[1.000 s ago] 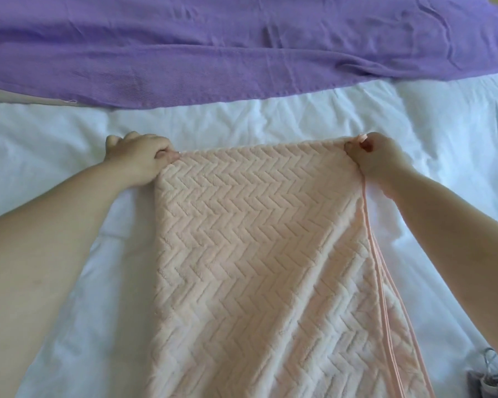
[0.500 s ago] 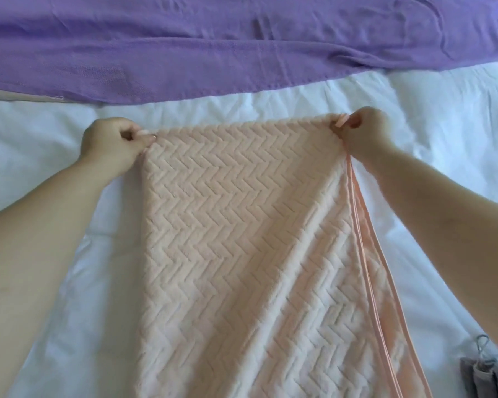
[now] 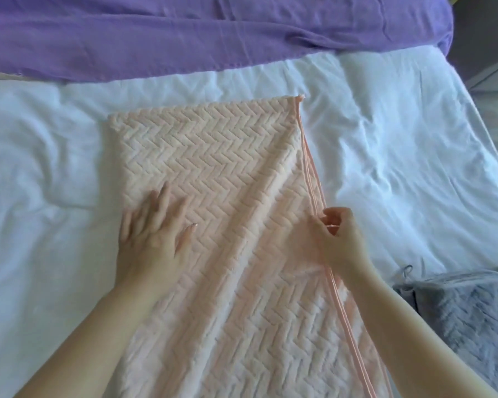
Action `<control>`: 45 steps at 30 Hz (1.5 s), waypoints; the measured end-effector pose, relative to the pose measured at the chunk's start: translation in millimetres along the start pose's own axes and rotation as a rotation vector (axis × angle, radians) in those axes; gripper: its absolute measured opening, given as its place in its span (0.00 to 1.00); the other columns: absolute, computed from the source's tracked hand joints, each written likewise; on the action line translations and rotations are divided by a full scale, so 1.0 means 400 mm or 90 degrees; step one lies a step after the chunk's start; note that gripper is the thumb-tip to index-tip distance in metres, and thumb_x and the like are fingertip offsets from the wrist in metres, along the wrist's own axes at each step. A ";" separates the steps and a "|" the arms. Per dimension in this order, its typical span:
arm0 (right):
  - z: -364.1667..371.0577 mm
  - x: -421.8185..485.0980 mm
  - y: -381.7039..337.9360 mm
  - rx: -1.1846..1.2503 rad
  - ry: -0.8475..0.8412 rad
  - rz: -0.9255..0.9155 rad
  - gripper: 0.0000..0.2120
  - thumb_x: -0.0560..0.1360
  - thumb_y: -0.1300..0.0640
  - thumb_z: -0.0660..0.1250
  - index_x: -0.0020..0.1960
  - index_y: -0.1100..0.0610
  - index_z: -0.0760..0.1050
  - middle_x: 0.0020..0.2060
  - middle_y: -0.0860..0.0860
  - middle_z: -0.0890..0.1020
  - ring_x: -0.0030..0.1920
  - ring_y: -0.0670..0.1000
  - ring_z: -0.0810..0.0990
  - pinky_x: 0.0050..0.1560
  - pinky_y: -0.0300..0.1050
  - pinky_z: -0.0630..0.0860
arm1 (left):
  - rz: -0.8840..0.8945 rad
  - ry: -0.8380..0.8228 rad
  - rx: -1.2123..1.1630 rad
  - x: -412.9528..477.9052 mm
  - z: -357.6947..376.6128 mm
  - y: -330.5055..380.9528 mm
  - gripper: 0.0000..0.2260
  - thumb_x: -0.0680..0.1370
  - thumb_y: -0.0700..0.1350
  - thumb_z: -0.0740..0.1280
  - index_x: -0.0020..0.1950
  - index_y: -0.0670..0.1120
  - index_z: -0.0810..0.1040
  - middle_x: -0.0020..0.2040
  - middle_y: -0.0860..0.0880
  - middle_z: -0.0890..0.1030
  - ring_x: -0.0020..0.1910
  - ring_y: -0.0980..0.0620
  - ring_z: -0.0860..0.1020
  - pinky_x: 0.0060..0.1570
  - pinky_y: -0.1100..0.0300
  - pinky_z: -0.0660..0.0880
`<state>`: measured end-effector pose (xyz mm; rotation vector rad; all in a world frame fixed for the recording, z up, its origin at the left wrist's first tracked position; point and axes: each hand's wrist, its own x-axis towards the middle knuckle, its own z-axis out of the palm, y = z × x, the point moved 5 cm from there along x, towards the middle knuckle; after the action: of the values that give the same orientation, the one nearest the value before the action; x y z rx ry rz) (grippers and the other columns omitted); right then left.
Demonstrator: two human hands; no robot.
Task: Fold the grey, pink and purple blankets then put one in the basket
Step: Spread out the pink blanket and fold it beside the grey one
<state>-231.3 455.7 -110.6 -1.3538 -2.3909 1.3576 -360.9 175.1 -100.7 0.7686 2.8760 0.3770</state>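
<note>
On the white bedding (image 3: 400, 139), the pink blanket (image 3: 213, 173) lies in a long strip with its herringbone side up, running from mid-frame down to the bottom edge; the far end sits flat and square, while the nearer part has a few long creases in it; along the right side you can see a couple of layers of shiny pink trim (image 3: 307, 156) stacked on each other.

Left hand (image 3: 153, 228) is palm down on the blanket near its left edge, fingers straight and fanned apart, thumb out to the side, just pressing flat; that forearm comes up from the bottom left.

Right hand (image 3: 339, 239) is at the right edge about level with the left one; its fingers are curled in and pinch the pink blanket by the trim, wrist bent a little, forearm slanting in from the bottom right.

Purple blanket (image 3: 184, 33) is spread unfolded across the far side of the bed, well apart from the pink one; grey blanket (image 3: 466, 305) sits at the lower right, just beside the right forearm; how neatly it's folded, can't tell.
</note>
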 end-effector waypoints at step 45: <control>-0.255 -0.601 0.483 -0.144 0.005 0.042 0.14 0.78 0.45 0.61 0.48 0.56 0.72 0.40 0.49 0.77 0.45 0.56 0.76 0.44 0.46 0.68 | -0.016 -0.064 0.090 -0.788 0.114 0.199 0.25 0.78 0.57 0.51 0.74 0.54 0.66 0.76 0.48 0.63 0.75 0.44 0.60 0.72 0.41 0.55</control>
<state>87.2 391.3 -109.2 -1.4984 -2.5820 1.1187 -43.5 91.5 -100.2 0.7490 2.8374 0.1281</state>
